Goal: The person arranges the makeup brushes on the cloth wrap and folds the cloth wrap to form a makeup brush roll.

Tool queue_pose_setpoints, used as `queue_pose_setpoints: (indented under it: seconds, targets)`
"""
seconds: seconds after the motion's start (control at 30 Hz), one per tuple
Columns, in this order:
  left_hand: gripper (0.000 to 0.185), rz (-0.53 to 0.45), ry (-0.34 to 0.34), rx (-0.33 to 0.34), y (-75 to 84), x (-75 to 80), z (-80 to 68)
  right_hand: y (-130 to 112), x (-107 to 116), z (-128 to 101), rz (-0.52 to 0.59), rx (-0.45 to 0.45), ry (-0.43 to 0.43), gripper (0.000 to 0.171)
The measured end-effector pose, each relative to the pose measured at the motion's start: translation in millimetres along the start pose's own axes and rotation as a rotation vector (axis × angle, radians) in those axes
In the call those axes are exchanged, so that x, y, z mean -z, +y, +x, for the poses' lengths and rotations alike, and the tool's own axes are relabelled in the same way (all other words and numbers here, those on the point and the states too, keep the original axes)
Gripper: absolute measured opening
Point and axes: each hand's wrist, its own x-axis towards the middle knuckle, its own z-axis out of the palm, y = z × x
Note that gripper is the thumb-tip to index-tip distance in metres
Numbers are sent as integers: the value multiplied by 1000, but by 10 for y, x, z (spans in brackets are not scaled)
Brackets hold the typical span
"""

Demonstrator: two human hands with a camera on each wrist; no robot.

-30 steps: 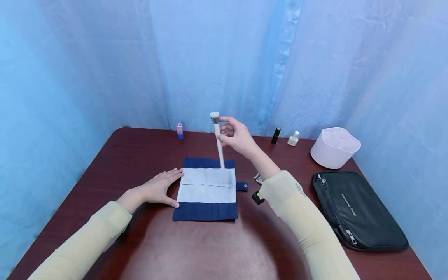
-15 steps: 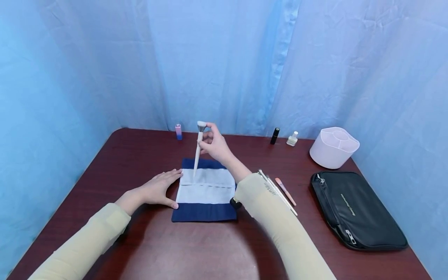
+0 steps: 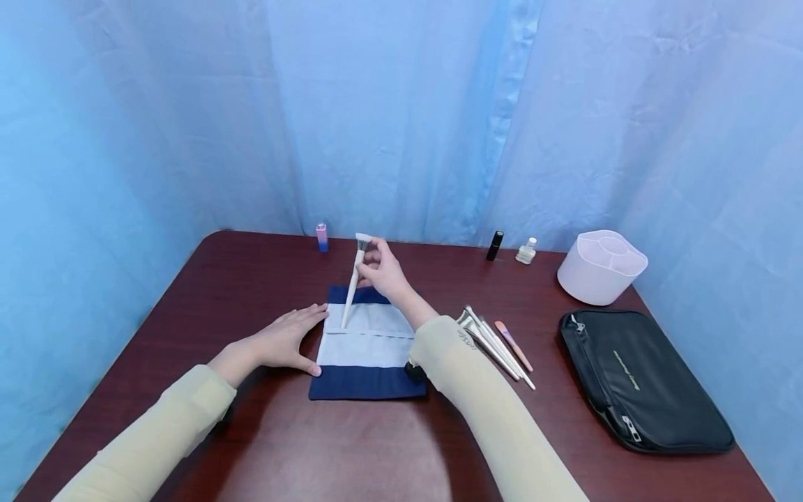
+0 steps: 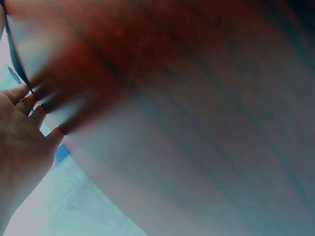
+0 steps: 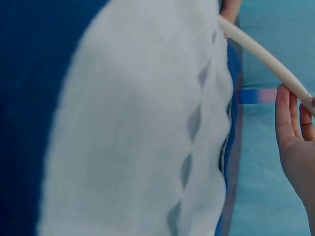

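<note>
A navy brush roll [image 3: 366, 385] with a pale inner panel lies unfolded on the table. My right hand [image 3: 385, 275] pinches a white-handled makeup brush [image 3: 353, 287], bristles up and handle slanting down. In the head view the handle's end meets the stitched pocket line near the panel's left side. The right wrist view shows the slim handle [image 5: 266, 56] beside wavy pocket openings [image 5: 194, 123] along the panel [image 5: 128, 123]. My left hand [image 3: 285, 339] rests with spread fingers on the roll's left edge; the left wrist view shows those fingers [image 4: 37, 115] too.
Several makeup brushes [image 3: 498, 345] lie right of the roll, beside an orange-handled one [image 3: 514, 346]. Further right are a black zippered case [image 3: 646, 380] and a white divided holder [image 3: 586, 279]. Along the back stand a pink-blue tube [image 3: 323, 238], a black tube [image 3: 495, 246] and a small bottle [image 3: 526, 252].
My right hand has carried the makeup brush left and lower, from the roll's right side to its left, and the handle's slant has reversed. My left hand stays in place.
</note>
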Motion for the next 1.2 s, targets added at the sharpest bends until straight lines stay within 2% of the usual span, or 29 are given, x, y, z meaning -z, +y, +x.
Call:
queue_pose_setpoints:
  seconds: [0.2, 0.33, 0.6, 0.83, 1.2]
  targets:
    - [114, 13, 14, 2, -3, 9, -3, 63, -6, 10, 36, -106, -38, 41]
    - [115, 40, 39, -3, -23, 0, -3, 79, -7, -1, 16, -185, -74, 39]
    - [116, 44, 32, 0, -12, -7, 14, 132, 59, -90, -182, -287, -139, 30]
    - [116, 38, 33, -1, -13, 13, 13, 134, 74, -139, -346, -248, -291, 29]
    - [116, 22, 30, -4, -15, -11, 20, 125, 120, -190, -423, -159, -476, 26]
